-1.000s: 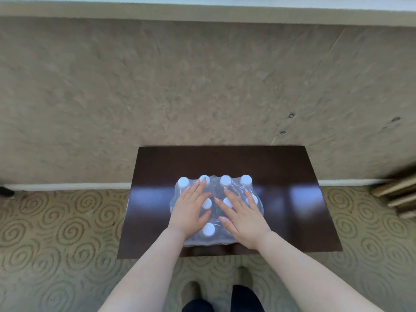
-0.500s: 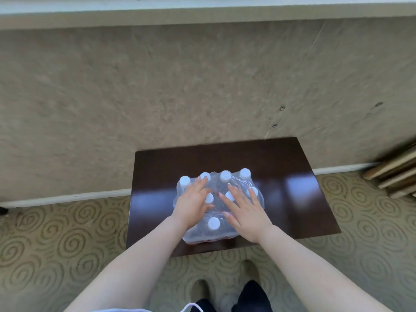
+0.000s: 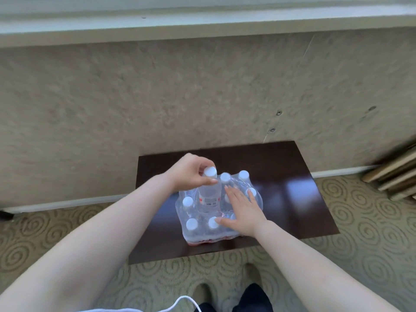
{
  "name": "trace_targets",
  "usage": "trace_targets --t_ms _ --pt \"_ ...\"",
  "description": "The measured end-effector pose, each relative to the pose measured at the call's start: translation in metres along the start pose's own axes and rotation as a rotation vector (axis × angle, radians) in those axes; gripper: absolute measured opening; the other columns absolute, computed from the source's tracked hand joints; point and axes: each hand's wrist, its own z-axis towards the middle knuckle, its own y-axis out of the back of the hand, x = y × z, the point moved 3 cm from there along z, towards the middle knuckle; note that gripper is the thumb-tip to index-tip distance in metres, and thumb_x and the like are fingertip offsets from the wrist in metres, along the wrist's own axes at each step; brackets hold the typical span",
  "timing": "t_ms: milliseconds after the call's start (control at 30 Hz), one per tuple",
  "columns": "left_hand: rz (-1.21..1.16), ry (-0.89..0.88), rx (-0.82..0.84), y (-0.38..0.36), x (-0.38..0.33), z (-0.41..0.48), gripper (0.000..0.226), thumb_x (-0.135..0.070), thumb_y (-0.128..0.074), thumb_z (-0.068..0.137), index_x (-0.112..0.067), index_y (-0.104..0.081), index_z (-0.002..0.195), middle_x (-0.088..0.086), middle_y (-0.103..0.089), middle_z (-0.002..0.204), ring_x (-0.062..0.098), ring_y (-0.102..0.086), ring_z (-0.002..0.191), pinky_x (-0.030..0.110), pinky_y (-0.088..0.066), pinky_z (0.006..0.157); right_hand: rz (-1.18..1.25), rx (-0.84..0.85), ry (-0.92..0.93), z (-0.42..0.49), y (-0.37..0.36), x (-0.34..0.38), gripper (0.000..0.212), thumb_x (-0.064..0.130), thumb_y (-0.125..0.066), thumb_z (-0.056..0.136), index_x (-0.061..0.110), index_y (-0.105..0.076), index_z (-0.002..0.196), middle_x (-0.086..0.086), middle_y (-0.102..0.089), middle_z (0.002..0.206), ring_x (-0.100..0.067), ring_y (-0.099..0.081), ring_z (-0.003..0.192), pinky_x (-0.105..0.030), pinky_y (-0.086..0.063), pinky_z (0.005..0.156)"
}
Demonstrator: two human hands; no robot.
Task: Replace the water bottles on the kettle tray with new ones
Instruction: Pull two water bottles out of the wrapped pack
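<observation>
1. The shrink-wrapped pack (image 3: 219, 212) sits close to the tabletop's (image 3: 292, 199) near edge; a tug could drag it off.
2. The right hand (image 3: 242, 212) lies flat and open on the pack, gripping nothing; if it slips, the pack lifts.
3. The left hand (image 3: 188, 173) pinches one bottle (image 3: 209, 192) by its neck, half out near the pack's far side; the wrap may snag it.

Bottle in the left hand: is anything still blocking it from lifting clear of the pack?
Nothing visible above it. The left hand grips the bottle by its neck, risen above the other caps; its base still sits within the shrink-wrapped pack, which the right hand presses down.
</observation>
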Motion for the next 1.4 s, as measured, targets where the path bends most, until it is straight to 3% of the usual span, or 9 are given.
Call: trace_targets --t_ms 100,267,400,567,733,900,1167,1267,1400 --pt "-0.100 -0.004 0.010 0.028 -0.009 0.013 0.021 -0.016 -0.081 0.078 -0.003 -0.074 0.094 0.016 -0.076 0.089 0.015 -0.069 0.079 0.040 -0.059 0.086 0.124 -0.067 0.029 0.004 0.007 0.014 0.109 0.065 -0.064 0.076 0.021 -0.006 0.157 0.003 -0.019 0.164 -0.014 -0.010 0.152 -0.042 0.003 0.124" --pt "-0.359 0.064 0.044 0.064 -0.016 0.035 0.005 -0.016 -0.080 0.079 -0.013 -0.077 0.082 -0.005 -0.072 0.072 0.002 -0.064 0.067 0.015 -0.053 0.065 0.707 -0.224 -0.076 0.009 0.012 0.038 0.109 0.046 -0.083 0.065 0.035 -0.016 0.151 0.013 -0.044 0.147 -0.013 -0.039 0.139 -0.044 -0.033 0.115" --pt "-0.536 0.128 0.002 0.070 -0.012 0.042 0.011 -0.011 -0.081 0.078 -0.011 -0.078 0.088 0.001 -0.075 0.077 0.009 -0.069 0.072 0.022 -0.059 0.071 0.888 -0.296 -0.103 0.011 0.017 0.047 0.087 0.033 -0.082 0.067 0.047 -0.033 0.138 0.021 -0.060 0.126 -0.005 -0.056 0.122 -0.044 -0.045 0.106" --pt "-0.759 0.177 -0.122 0.065 0.006 0.043 0.022 -0.022 -0.075 0.085 -0.021 -0.073 0.107 -0.004 -0.079 0.094 0.008 -0.075 0.088 0.025 -0.062 0.077 0.911 -0.274 -0.101 0.014 0.027 0.043 0.080 0.032 -0.085 0.065 0.038 -0.044 0.133 0.017 -0.068 0.117 0.001 -0.063 0.109 -0.040 -0.051 0.101" --pt "-1.007 0.361 -0.227 0.012 0.037 0.020 0.081 -0.042 -0.071 0.082 -0.029 -0.031 0.151 -0.004 -0.052 0.147 0.017 -0.049 0.134 0.050 -0.037 0.110 0.991 -0.238 -0.103 0.014 0.034 0.040 0.068 0.020 -0.087 0.065 0.029 -0.055 0.125 0.010 -0.072 0.113 -0.003 -0.067 0.105 -0.039 -0.052 0.100" --pt "-1.042 0.408 0.177 -0.067 0.041 -0.012 0.060 -0.035 -0.078 0.075 -0.040 -0.054 0.129 0.000 -0.067 0.130 0.020 -0.066 0.117 0.049 -0.056 0.088 1.019 -0.249 -0.088 0.014 0.035 0.046 0.059 0.020 -0.086 0.064 0.031 -0.061 0.116 0.004 -0.075 0.109 -0.007 -0.070 0.102 -0.036 -0.056 0.094" --pt "-1.113 0.399 0.175 -0.093 0.049 -0.012 0.072 -0.008 -0.082 0.068 -0.040 -0.055 0.126 0.007 -0.069 0.126 0.031 -0.065 0.119 0.061 -0.051 0.094 1.003 0.029 -0.073 0.012 0.044 0.021 0.059 -0.013 -0.058 0.082 0.013 -0.054 0.135 -0.006 -0.070 0.114 -0.002 -0.068 0.100 -0.020 -0.056 0.084" --pt "-1.098 0.425 0.177 -0.096 0.049 -0.013 0.069 -0.007 -0.082 0.066 -0.044 -0.060 0.120 0.003 -0.071 0.122 0.029 -0.063 0.120 0.058 -0.054 0.090 0.816 -0.144 -0.202 0.017 0.057 -0.002 0.050 -0.011 -0.048 0.080 0.009 -0.063 0.123 -0.009 -0.069 0.116 -0.020 -0.065 0.110 -0.039 -0.055 0.095" --pt "-1.144 0.448 0.173 -0.098 0.053 -0.013 0.071 -0.004 -0.081 0.067 -0.039 -0.057 0.124 0.007 -0.069 0.127 0.032 -0.062 0.122 0.065 -0.048 0.096 0.469 -0.080 -0.222 0.022 0.057 -0.020 0.047 0.001 -0.058 0.078 0.013 -0.063 0.124 -0.005 -0.068 0.113 -0.019 -0.064 0.104 -0.029 -0.051 0.094"
